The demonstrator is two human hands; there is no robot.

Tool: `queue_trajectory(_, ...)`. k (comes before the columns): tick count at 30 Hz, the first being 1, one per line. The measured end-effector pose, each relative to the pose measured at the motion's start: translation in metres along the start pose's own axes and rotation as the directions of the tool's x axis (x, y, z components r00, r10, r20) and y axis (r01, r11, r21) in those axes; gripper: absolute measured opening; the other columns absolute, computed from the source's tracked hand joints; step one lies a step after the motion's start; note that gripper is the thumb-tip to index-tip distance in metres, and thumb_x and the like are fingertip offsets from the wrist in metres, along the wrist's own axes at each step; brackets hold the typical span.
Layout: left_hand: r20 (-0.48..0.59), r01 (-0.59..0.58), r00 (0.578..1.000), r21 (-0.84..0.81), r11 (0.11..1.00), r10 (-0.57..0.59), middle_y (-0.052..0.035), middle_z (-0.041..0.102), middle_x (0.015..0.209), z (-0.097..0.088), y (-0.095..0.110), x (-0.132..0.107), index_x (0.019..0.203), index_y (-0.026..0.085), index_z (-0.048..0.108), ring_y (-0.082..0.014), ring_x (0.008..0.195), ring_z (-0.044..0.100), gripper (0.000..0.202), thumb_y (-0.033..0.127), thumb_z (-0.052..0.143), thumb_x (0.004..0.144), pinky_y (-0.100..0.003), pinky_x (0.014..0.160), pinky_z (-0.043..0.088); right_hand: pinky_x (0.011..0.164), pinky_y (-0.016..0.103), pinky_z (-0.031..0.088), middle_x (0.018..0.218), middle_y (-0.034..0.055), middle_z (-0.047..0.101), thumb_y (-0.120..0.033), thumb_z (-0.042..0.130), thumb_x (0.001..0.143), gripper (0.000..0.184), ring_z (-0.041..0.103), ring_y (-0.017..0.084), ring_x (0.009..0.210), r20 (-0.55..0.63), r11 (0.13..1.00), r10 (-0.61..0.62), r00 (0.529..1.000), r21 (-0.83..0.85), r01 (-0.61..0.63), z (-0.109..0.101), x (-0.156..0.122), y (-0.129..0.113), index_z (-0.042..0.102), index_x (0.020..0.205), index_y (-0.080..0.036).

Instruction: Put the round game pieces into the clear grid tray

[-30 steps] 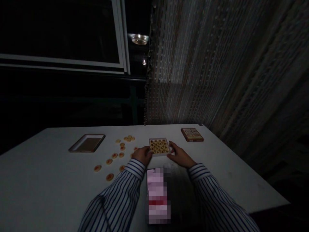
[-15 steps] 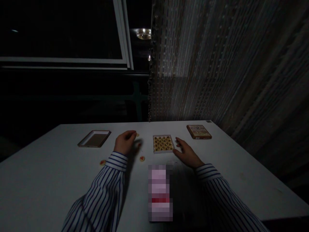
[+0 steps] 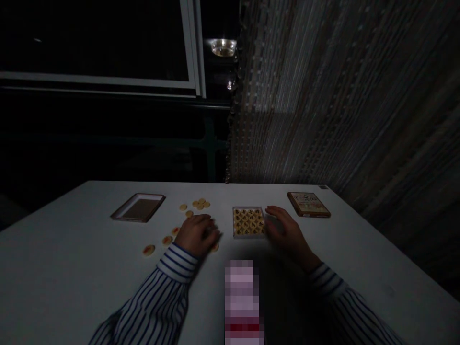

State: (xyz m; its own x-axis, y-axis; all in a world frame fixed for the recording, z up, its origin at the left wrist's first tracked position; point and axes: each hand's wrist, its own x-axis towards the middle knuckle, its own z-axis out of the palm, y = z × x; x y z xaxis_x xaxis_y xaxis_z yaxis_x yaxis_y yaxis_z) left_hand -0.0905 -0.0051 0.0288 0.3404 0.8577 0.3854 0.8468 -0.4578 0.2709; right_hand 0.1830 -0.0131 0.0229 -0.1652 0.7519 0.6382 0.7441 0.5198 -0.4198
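Note:
A small white box (image 3: 248, 222) packed with round tan game pieces sits in the middle of the white table (image 3: 72, 268). My right hand (image 3: 287, 232) rests beside the box's right edge, fingers spread and touching it. My left hand (image 3: 198, 233) lies palm down with fingers curled over loose round pieces (image 3: 196, 205) scattered left of the box; whether it grips one is hidden. More loose pieces (image 3: 148, 249) lie further left. Both arms wear striped sleeves.
An empty box lid or tray (image 3: 138, 207) lies at the table's left rear. A flat orange-brown box (image 3: 308, 203) lies at the right rear corner. A phone (image 3: 243, 302) lies near me. A bead curtain (image 3: 323, 96) hangs behind; the table's right edge is close.
My left hand left the box, reached out to the far pieces, then drew back and dropped onto the loose pieces beside the box. My right hand stayed by the box's right edge.

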Motion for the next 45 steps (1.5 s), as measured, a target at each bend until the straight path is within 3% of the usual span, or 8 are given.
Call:
queue_trajectory(3,0.088,-0.017,0.996,0.046,0.999,0.013,-0.0100,0.053,0.117,-0.002,-0.002,-0.004,0.100,0.021,0.060,-0.0263,0.107,0.046,0.042,0.047,0.054,0.068,-0.043,0.091,0.034,0.089,0.038,0.039,0.110,0.0107,0.053,-0.025,0.046,0.078,0.030,0.046,0.020,0.105,0.044,0.996,-0.081,0.996,-0.032,0.082,0.014,0.006,-0.004,0.052,0.105,-0.016)
queue_trajectory(6,0.163,-0.039,0.986,0.060,0.997,0.029,-0.0086,0.048,0.124,-0.001,-0.003,-0.007,0.100,0.025,0.060,-0.0292,0.114,0.039,0.044,0.050,0.057,0.064,-0.048,0.094,0.028,0.084,0.039,0.040,0.108,0.0117,0.056,-0.025,0.043,0.079,0.026,0.050,0.022,0.100,0.094,0.991,-0.093,0.991,-0.089,0.102,0.025,0.003,-0.004,0.056,0.100,-0.017)
queue_trajectory(8,0.192,-0.037,0.981,0.069,0.997,0.023,-0.0075,0.046,0.125,0.001,-0.003,-0.009,0.099,0.026,0.061,-0.0299,0.116,0.036,0.043,0.050,0.058,0.063,-0.050,0.095,0.026,0.082,0.039,0.040,0.107,0.0109,0.057,-0.028,0.044,0.079,0.025,0.052,0.022,0.097,0.127,0.988,-0.118,0.985,-0.089,0.129,0.025,-0.002,-0.002,0.057,0.098,-0.019)
queue_trajectory(11,0.211,-0.045,0.977,0.068,0.997,0.029,-0.0065,0.045,0.126,0.005,-0.004,-0.010,0.098,0.027,0.061,-0.0303,0.117,0.034,0.043,0.050,0.059,0.062,-0.051,0.095,0.024,0.082,0.038,0.040,0.107,0.0096,0.057,-0.026,0.046,0.078,0.024,0.052,0.021,0.097,0.086,0.983,-0.168,0.982,-0.065,0.174,0.018,-0.009,0.002,0.056,0.099,-0.020)
queue_trajectory(18,0.234,-0.060,0.971,0.023,0.998,0.053,-0.0053,0.046,0.125,0.006,-0.003,-0.012,0.094,0.026,0.063,-0.0292,0.117,0.034,0.038,0.047,0.061,0.062,-0.050,0.096,0.023,0.080,0.037,0.044,0.103,0.0068,0.057,-0.026,0.046,0.080,0.022,0.052,0.020,0.097,-0.029,0.999,-0.045,0.999,0.025,0.046,0.007,-0.013,0.005,0.054,0.099,-0.024)
queue_trajectory(26,0.270,-0.060,0.962,0.046,0.997,0.046,-0.0058,0.047,0.125,0.009,-0.002,-0.012,0.088,0.025,0.065,-0.0285,0.116,0.035,0.032,0.041,0.065,0.060,-0.050,0.096,0.022,0.081,0.039,0.045,0.104,0.0077,0.057,-0.025,0.046,0.080,0.023,0.052,0.020,0.098,-0.023,0.992,-0.019,1.000,0.124,0.021,0.008,-0.017,0.003,0.053,0.102,-0.024)
queue_trajectory(36,0.234,-0.068,0.970,0.033,0.997,0.059,-0.0052,0.056,0.114,0.015,-0.004,-0.010,0.084,0.025,0.065,-0.0281,0.113,0.039,0.023,0.033,0.065,0.063,-0.049,0.094,0.026,0.082,0.039,0.046,0.102,0.0080,0.057,-0.024,0.045,0.081,0.020,0.053,0.019,0.097,-0.025,0.989,0.020,1.000,0.148,-0.016,0.010,-0.016,-0.001,0.055,0.098,-0.023)
queue_trajectory(45,0.134,-0.080,0.987,-0.030,0.996,0.083,-0.0048,0.058,0.109,0.014,-0.003,-0.005,0.096,0.022,0.059,-0.0216,0.104,0.049,0.029,0.037,0.054,0.072,-0.038,0.090,0.034,0.082,0.038,0.045,0.102,0.0074,0.057,-0.024,0.045,0.081,0.021,0.052,0.019,0.097,-0.016,0.987,0.004,1.000,0.158,-0.002,0.013,-0.017,0.001,0.054,0.100,-0.023)
